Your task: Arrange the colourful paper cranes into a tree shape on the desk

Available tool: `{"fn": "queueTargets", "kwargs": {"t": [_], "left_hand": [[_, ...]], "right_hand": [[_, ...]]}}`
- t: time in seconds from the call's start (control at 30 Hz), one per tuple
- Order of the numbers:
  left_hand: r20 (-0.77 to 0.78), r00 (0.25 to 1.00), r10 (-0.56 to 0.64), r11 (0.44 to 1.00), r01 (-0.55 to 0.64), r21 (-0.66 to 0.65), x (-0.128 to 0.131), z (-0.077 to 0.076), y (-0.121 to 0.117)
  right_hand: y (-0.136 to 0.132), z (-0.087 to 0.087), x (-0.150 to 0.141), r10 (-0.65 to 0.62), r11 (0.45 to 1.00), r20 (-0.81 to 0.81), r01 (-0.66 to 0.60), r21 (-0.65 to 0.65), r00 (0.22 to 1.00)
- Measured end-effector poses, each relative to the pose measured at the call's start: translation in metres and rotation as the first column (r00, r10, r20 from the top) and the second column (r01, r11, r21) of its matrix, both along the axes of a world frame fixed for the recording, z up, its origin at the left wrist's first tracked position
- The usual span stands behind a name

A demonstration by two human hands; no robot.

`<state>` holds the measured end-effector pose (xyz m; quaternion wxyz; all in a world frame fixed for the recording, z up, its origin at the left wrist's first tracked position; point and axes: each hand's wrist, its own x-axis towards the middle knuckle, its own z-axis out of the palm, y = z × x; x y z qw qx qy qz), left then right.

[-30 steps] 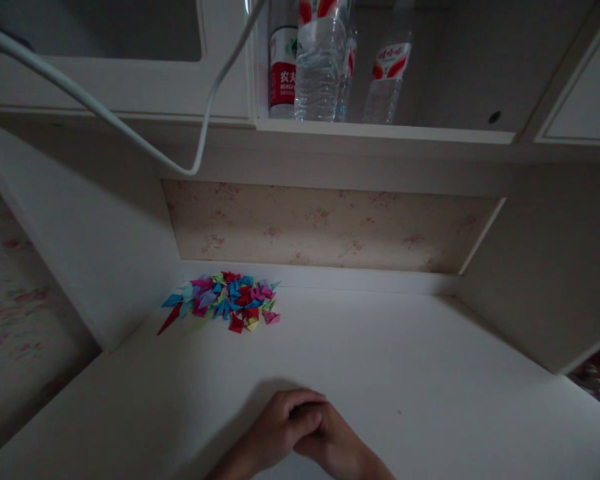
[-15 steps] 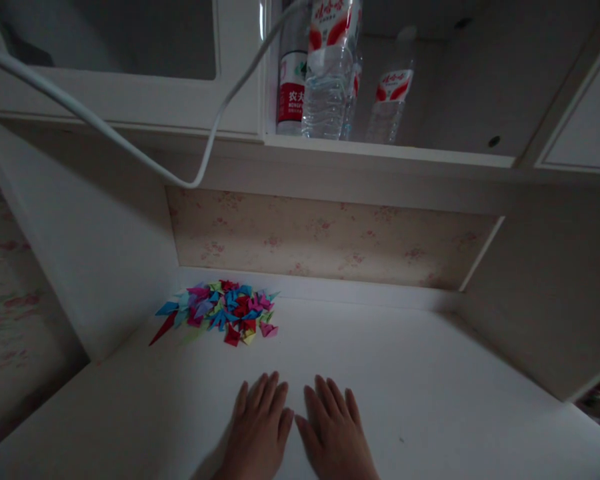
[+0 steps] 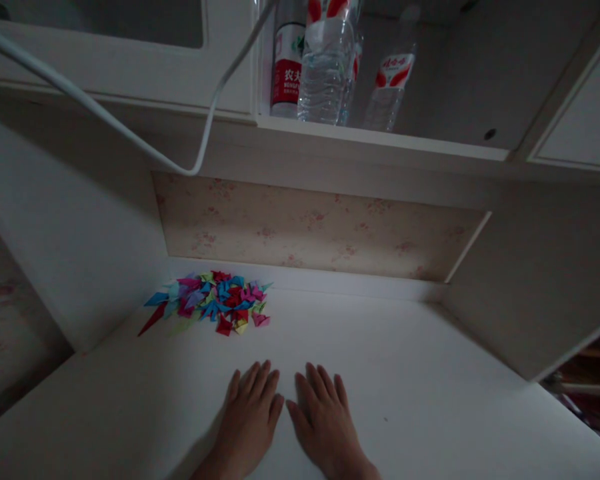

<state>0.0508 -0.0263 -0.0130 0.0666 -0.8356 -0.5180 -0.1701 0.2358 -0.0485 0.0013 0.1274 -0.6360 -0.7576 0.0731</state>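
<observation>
My left hand [image 3: 251,417] lies palm down on the white desk top [image 3: 405,373], fingers stretched forward and holding nothing. Beside it, my right hand [image 3: 324,420] rests flat in the same way, its fingers slightly apart. The two thumbs point toward each other with a narrow gap between them. Beyond my left hand, toward the back left corner, a heap of folded paper pieces [image 3: 213,300] in red, blue, pink, purple, green and yellow lies on the desk. Neither hand touches the heap.
Overhead, a cabinet shelf [image 3: 380,137] holds several clear plastic bottles [image 3: 325,73] with red and white labels. A white cable or rod [image 3: 130,135] hangs in front at upper left. Side panels [image 3: 525,280] close the desk left and right. Floral wallpaper [image 3: 305,230] covers the back.
The camera view has tilted down and shifted slightly, so the shelf, bottles and paper heap sit higher in the picture. Both hands stay flat on the desk.
</observation>
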Motion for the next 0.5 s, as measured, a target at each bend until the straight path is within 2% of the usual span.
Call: {"fn": "queueTargets", "kwargs": {"t": [0.5], "left_hand": [[0.012,1.000,0.017,1.000,-0.017,0.024,0.0016,-0.0009,-0.0023]], "right_hand": [[-0.0009,0.0000,-0.0003,0.003,1.000,0.014,-0.002,-0.017,1.000]]}}
